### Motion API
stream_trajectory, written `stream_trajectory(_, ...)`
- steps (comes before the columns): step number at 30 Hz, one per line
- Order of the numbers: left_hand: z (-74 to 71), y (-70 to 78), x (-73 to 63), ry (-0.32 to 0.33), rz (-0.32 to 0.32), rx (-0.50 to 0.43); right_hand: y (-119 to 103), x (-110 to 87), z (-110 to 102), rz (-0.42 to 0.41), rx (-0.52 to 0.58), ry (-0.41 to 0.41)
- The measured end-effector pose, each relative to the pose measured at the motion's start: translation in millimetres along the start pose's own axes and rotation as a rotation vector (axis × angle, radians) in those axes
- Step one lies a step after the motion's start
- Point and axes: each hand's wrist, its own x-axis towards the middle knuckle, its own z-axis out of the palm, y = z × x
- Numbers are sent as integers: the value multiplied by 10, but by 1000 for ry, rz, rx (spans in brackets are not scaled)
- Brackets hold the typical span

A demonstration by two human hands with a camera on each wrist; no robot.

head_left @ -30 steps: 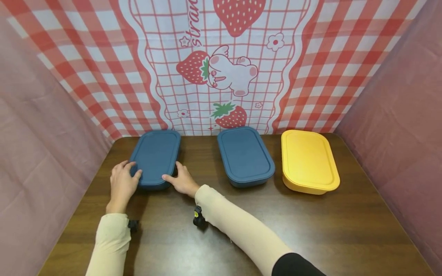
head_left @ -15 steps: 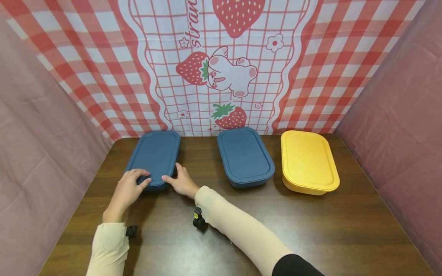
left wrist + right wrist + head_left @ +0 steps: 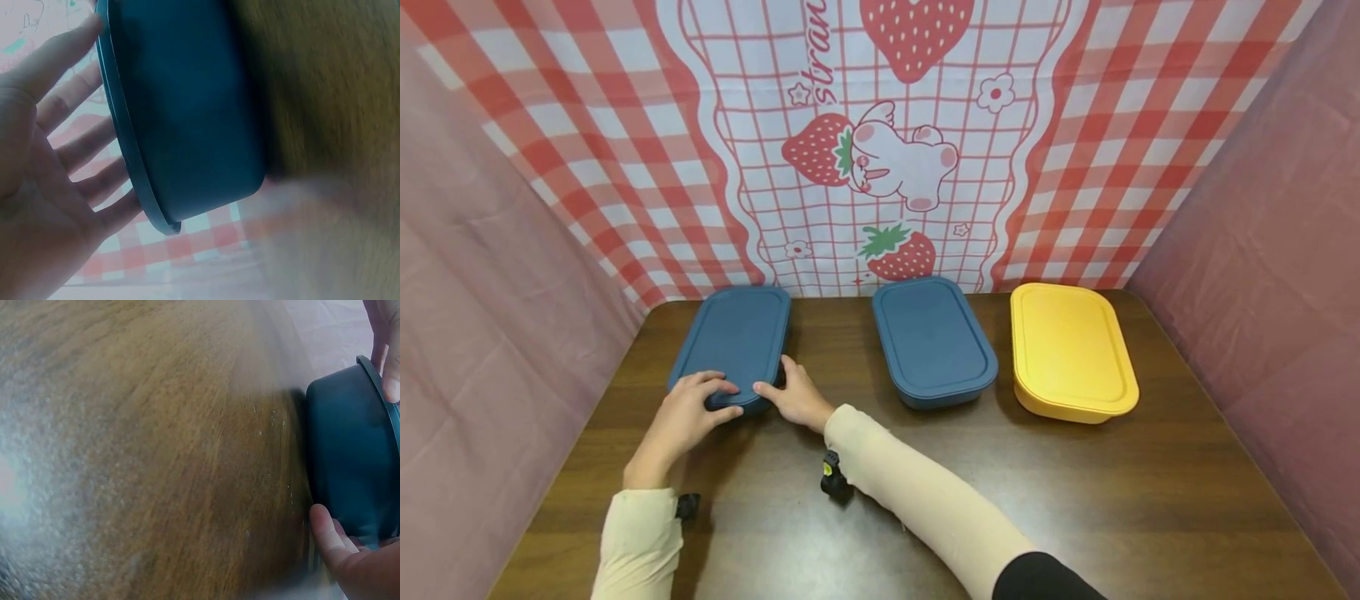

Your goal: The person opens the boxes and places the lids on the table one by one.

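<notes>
A dark blue lidded food container (image 3: 737, 329) sits at the back left of the table. My left hand (image 3: 681, 421) lies at its near-left corner, fingers over the lid and thumb by the near rim. In the left wrist view, the left hand's fingers (image 3: 87, 140) look spread and fairly straight against the lid's rim. My right hand (image 3: 799, 396) holds the container's near-right corner, thumb on the lid's edge and fingers down the side. The right wrist view shows right-hand fingers (image 3: 325, 528) against the container's wall (image 3: 350, 444). Its lid appears seated; the contents are hidden.
A second dark blue lidded container (image 3: 934, 337) stands at the back middle of the wooden table (image 3: 1000, 500), with a yellow lidded container (image 3: 1072, 350) to its right. A checked strawberry cloth (image 3: 895, 167) hangs behind. Pink cloths (image 3: 1262, 225) hang at the sides.
My left hand has slid from the container's left side towards its near edge and rightwards across the lid. The right hand has stayed at the near-right corner. The containers look unmoved.
</notes>
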Motion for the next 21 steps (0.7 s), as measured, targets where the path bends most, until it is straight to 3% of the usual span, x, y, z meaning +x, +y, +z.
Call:
stream_trajectory(10, 38, 63, 10, 54, 29, 25, -2, -7, -7, -9, 6, 1)
stream_trajectory(21, 28, 151, 34, 37, 9, 58, -16, -11, -19, -5, -7, -5)
